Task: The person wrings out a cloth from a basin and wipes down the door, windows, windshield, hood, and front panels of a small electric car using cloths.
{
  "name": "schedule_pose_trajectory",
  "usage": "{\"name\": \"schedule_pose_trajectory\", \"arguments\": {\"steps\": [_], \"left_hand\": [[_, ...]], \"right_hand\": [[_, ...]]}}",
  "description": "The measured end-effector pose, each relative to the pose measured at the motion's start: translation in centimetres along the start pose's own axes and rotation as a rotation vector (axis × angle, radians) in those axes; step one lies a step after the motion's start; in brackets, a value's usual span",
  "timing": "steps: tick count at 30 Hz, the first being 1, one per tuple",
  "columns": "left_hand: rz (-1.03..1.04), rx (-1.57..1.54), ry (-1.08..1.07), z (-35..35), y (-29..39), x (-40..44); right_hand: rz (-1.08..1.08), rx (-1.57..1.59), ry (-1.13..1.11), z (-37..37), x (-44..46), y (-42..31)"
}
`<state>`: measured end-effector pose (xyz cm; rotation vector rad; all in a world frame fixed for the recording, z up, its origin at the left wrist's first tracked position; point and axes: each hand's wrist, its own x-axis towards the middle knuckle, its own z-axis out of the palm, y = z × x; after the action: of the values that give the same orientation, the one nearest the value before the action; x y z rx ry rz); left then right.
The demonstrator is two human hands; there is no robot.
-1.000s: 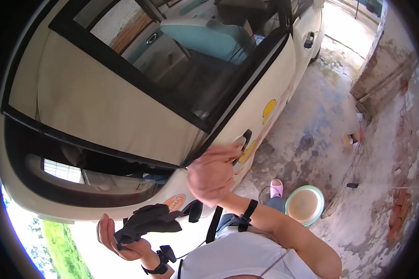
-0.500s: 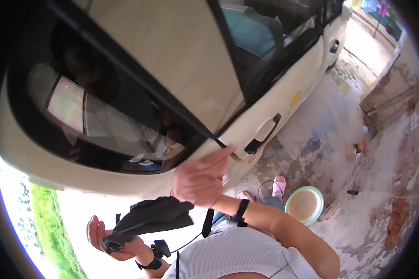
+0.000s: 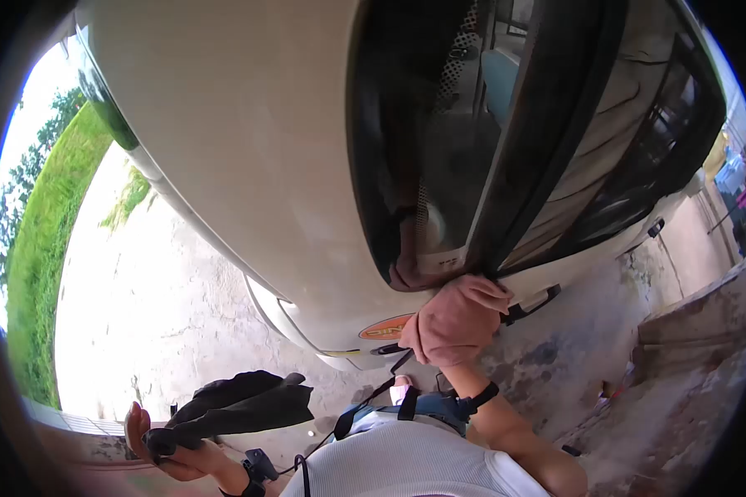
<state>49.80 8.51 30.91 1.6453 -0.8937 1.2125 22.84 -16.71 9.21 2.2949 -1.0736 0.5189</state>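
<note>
My right hand [image 3: 454, 358] is bent over the pale car [image 3: 282, 149], mostly hidden by a pink cloth [image 3: 462, 319]. The cloth touches the bodywork at the lower corner of the dark window [image 3: 406, 166], close to a black door handle [image 3: 532, 305]. An oval orange sticker [image 3: 387, 327] shows just left of that hand. Away from the car, at the lower left, my left hand [image 3: 178, 455] is palm up with its fingers partly curled. A dark cloth [image 3: 240, 406] lies across it and hangs out to the right.
Pale concrete [image 3: 157, 273] borders the car on the left, with grass [image 3: 46, 240] beyond. A worn wall [image 3: 696, 348] stands to the right. Black straps and a thin cable [image 3: 373, 398] hang before my white top.
My view has shifted along the car, bringing the orange sticker into sight and losing the green-rimmed basin. The right hand has moved to the window's lower corner. The left still holds the dark cloth.
</note>
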Motion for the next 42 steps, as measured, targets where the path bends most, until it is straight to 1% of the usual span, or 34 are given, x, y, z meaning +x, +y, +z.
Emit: {"name": "schedule_pose_trajectory", "arguments": {"steps": [1,4,6,7,8,9,10,12,13,14,15,16,17,20,22,24,25,26,27,29,30,31,33,34,35,36,37,38,39,40,41,42], "left_hand": [[-0.024,0.010,0.020,0.1,-0.1,-0.5],[0.066,-0.057,0.004,1.1,-1.6,-1.1],[0.049,-0.051,0.012,2.2,-0.8,-1.5],[0.050,-0.039,0.012,2.9,-0.4,-1.5],[0.078,-0.065,0.017,3.6,-0.4,-1.6],[0.033,-0.175,0.037,4.3,0.3,-1.8],[0.051,-0.204,0.050,5.1,1.0,-1.6],[0.070,-0.279,0.064,5.7,1.7,-1.5],[0.083,-0.249,0.049,5.8,2.1,-1.3],[0.058,-0.297,0.076,5.9,2.0,-1.6],[0.038,-0.340,0.101,6.0,1.7,-1.9],[0.037,-0.273,0.091,5.9,1.5,-2.0],[0.041,-0.285,0.098,5.9,1.2,-2.0],[-0.006,-0.307,0.132,5.8,1.0,-1.4],[-0.059,-0.316,0.171,5.5,0.6,-1.3],[-0.049,-0.268,0.178,4.9,0.3,-1.5],[-0.034,-0.220,0.199,4.9,0.3,-1.5],[0.010,-0.188,0.184,4.5,0.5,-1.3],[0.010,-0.188,0.193,4.1,0.3,-1.4],[-0.026,-0.226,0.176,2.7,-0.7,-1.9],[-0.073,-0.187,0.148,1.6,-1.6,-2.4],[-0.133,-0.241,0.147,0.9,-2.1,-2.9],[-0.189,-0.206,0.114,-0.3,-3.4,-4.1],[-0.247,-0.190,0.089,-0.4,-3.7,-4.9],[-0.300,-0.176,0.057,-0.1,-3.9,-5.3],[-0.285,-0.121,-0.018,0.4,-3.4,-4.9],[-0.308,-0.222,0.018,2.1,-2.7,-4.7],[-0.494,-0.326,-0.039,4.3,-2.8,-5.0],[-0.696,-0.401,-0.115,5.3,-3.1,-5.9],[-0.695,-0.427,-0.097,6.9,-2.0,-5.0],[-0.690,-0.401,-0.104,8.2,-1.2,-4.2],[-0.675,-0.449,-0.126,9.0,-0.3,-3.7]], "right_hand": [[-0.025,-0.014,0.016,-0.2,1.1,0.6],[-0.009,0.782,-0.320,-3.1,7.1,2.5],[0.031,1.313,-0.586,-4.7,10.1,4.0],[0.035,1.299,-0.588,-4.7,11.5,5.4],[0.007,1.227,-0.482,-4.6,13.2,7.4],[-0.021,1.157,-0.387,-4.5,15.1,8.8],[0.045,0.868,-0.207,-12.1,18.8,10.0],[-0.027,0.553,0.200,-18.0,25.2,15.0],[-0.047,0.412,0.346,-20.8,27.7,16.9],[-0.080,0.313,0.424,-23.0,28.9,17.6],[-0.124,0.222,0.456,-24.3,29.0,17.0],[-0.181,0.150,0.450,-25.0,28.5,15.7],[-0.252,0.098,0.435,-25.0,28.1,13.9],[-0.505,0.033,0.353,-22.3,26.3,7.5],[-0.683,0.036,0.298,-18.3,23.7,2.9],[-0.850,0.070,0.290,-11.9,19.9,-1.7],[-0.889,0.102,0.293,-8.9,17.7,-3.3],[-0.871,0.176,0.324,-6.9,15.8,-4.3],[-0.856,0.250,0.356,-3.8,12.7,-5.3],[-0.786,0.499,0.255,1.8,7.5,-3.0],[-0.748,0.468,0.030,0.8,7.3,-1.2],[-0.697,0.420,-0.184,-0.2,7.6,0.8],[-0.600,0.301,0.057,-0.4,9.2,5.4],[-0.570,0.130,0.176,1.7,9.7,7.9],[-0.464,0.225,0.157,-1.6,11.9,9.7],[-0.363,0.340,0.186,-6.0,15.0,10.9],[-0.276,0.410,0.272,-9.5,18.3,12.2],[-0.206,0.440,0.410,-13.6,21.8,14.0],[-0.135,0.501,0.488,-14.7,24.9,15.7],[-0.078,0.206,0.683,-18.4,28.1,17.0],[-0.037,0.432,0.786,-21.3,30.3,18.1],[-0.003,0.655,0.889,-23.0,31.3,18.9]]}}
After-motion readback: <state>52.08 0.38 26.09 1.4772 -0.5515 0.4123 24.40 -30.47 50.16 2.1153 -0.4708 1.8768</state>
